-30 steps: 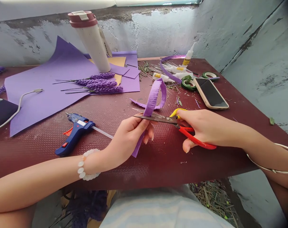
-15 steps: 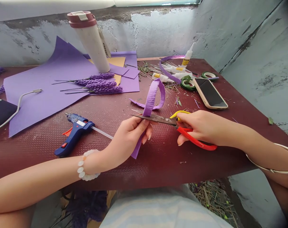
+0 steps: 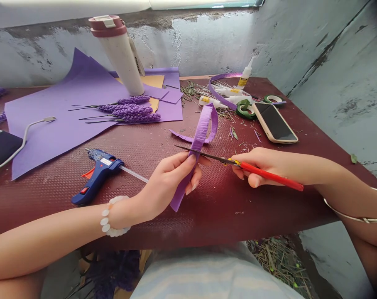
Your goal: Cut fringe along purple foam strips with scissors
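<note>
My left hand (image 3: 168,182) pinches a long purple paper strip (image 3: 201,131) that arches up and curls back down onto the dark red table (image 3: 207,207). My right hand (image 3: 263,166) grips red-and-yellow scissors (image 3: 238,162), seen edge-on, with the blades meeting the strip just above my left fingertips. The lower end of the strip hangs below my left hand.
A blue glue gun (image 3: 96,174) lies left of my left hand. Purple paper sheets (image 3: 60,112) carry finished lavender stems (image 3: 129,110). A tall white tumbler (image 3: 121,52) stands behind them. A phone (image 3: 274,122), green tape rolls (image 3: 246,108) and glue bottles (image 3: 244,77) lie at the back right.
My right hand has rolled the scissors from flat to edge-on, and the handles have swung right. The strip and my left hand have barely moved.
</note>
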### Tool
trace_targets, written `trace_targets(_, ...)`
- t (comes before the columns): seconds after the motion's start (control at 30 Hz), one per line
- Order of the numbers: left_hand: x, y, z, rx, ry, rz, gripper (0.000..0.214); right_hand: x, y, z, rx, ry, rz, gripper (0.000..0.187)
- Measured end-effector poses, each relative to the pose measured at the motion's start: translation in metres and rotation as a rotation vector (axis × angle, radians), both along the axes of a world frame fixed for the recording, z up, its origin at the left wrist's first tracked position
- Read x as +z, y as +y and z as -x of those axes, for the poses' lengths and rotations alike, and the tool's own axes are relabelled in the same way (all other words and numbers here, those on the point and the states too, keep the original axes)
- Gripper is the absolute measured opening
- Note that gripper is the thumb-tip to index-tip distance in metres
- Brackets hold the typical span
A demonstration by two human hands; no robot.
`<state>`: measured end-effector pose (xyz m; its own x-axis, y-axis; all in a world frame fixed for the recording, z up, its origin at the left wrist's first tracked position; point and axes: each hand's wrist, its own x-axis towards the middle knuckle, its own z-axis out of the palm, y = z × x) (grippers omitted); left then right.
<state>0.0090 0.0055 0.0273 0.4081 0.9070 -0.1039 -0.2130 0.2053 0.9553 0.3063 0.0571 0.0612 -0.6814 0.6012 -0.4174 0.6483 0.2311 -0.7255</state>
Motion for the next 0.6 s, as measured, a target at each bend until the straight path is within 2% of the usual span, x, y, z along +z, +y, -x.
trace_targets(0.13, 0.002, 0.000, 0.000, -0.019, 0.007, -0.011, 0.052, 0.001, -0.002, -0.001, 0.011, -0.013, -0.020, 0.052)
trace_targets(0.33, 0.004, 0.001, -0.001, -0.057, 0.056, -0.056, 0.055, 0.005, -0.010, 0.008, -0.045, -0.168, -0.107, 0.065)
trace_targets(0.4, 0.004, 0.001, -0.001, -0.055, 0.051, -0.052, 0.056, 0.003, -0.010, 0.009, -0.046, -0.148, -0.121, 0.064)
trace_targets(0.6, 0.004, 0.002, -0.002, -0.061, 0.021, -0.015, 0.053, -0.003, -0.007, 0.005, -0.046, -0.048, 0.045, 0.051)
